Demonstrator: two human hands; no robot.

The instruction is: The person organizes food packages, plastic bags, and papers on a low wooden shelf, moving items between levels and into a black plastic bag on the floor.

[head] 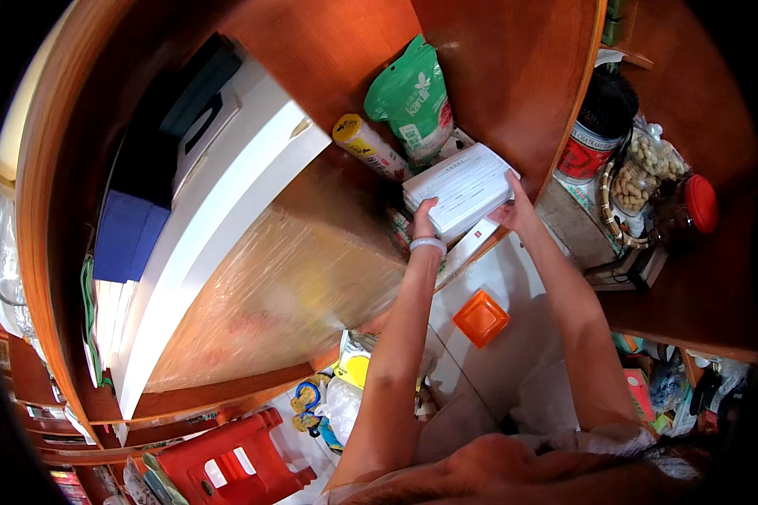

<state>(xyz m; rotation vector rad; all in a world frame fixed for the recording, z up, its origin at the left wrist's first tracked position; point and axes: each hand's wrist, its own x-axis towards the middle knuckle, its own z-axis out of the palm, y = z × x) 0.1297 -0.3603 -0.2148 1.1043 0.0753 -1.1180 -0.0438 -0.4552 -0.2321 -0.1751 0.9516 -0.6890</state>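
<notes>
My left hand [424, 222], with a pale bangle at the wrist, grips the near left edge of a stack of white printed papers [461, 189]. On the stack's right side, my right hand [513, 203] holds the edge, thumb on top. The stack is inside a wooden cabinet compartment. Behind it stand a green plastic pouch [414, 101] and a white cylindrical pack with a yellow end [371, 146]. A long white box [472, 243] lies below the stack, near the compartment's front edge.
An orange square dish [481, 318] lies on the tiled floor below. A plastic-wrapped box [278, 284] fills the left. On the right shelf are a red-labelled jar [586, 151], bagged peanuts [638, 180] and a red-lidded jar [700, 203]. A red plastic stool [227, 464] is at lower left.
</notes>
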